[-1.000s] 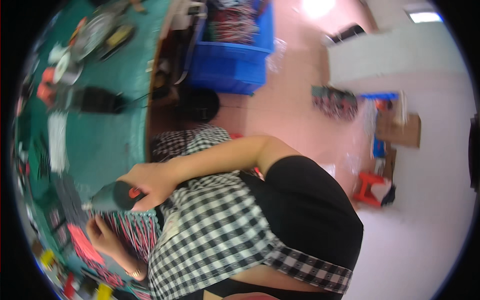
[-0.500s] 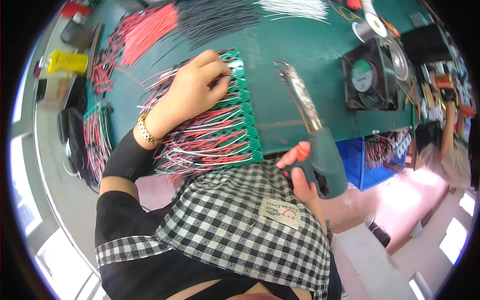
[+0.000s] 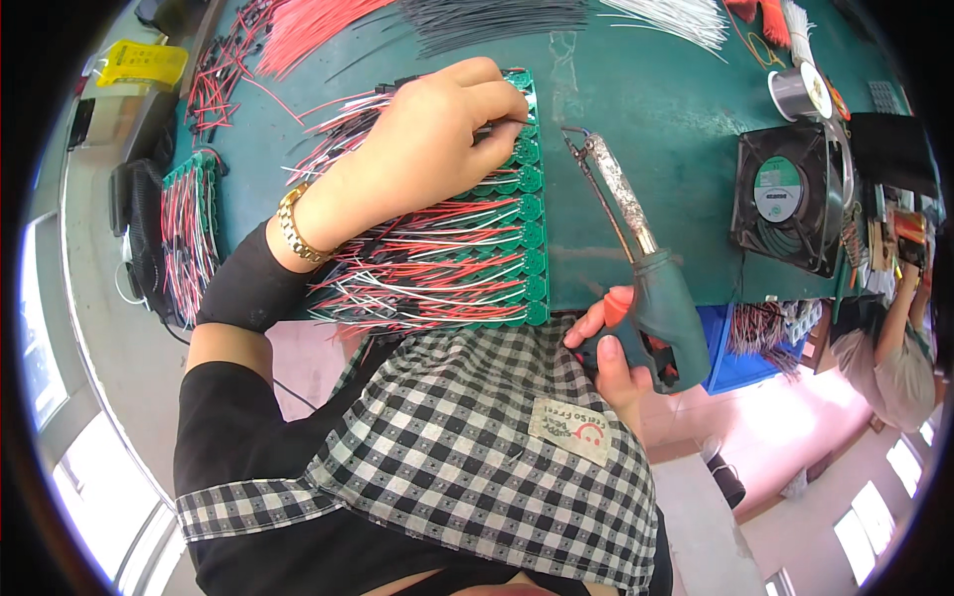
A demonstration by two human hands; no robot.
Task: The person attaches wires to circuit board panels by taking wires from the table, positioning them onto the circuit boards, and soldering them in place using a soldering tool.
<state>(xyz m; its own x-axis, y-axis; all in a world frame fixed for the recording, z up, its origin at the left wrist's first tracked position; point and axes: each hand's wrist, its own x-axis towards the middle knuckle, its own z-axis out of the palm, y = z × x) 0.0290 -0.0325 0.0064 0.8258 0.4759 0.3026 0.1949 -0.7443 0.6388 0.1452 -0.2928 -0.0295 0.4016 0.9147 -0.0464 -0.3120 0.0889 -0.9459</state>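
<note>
Jogged left, the dark-green, pistol-shaped soldering iron (image 3: 668, 298) the right hand (image 3: 618, 377) clasps could burn the left hand (image 3: 447, 124), whose bent fingers' pinch I can't tell.

two bare hands are showing: one left hand (image 3: 447, 124) and one right hand (image 3: 616, 370), with one gold link bracelet (image 3: 303, 226). one dark green pistol-shaped soldering iron (image 3: 668, 298) is appearing. two green circuit-board panels are carrying wires, one larger panel (image 3: 535, 248) and one smaller panel (image 3: 211, 194); those wires are crowding too densely for counting. four loose wire heaps are lying spread out: one straight red heap (image 3: 318, 30), one tangled red-and-black heap (image 3: 212, 94), one black heap (image 3: 497, 25), one white heap (image 3: 676, 18). one grey wire spool (image 3: 795, 94), one square black fan (image 3: 790, 199) and one yellow packet (image 3: 142, 63) are sitting around.
</note>
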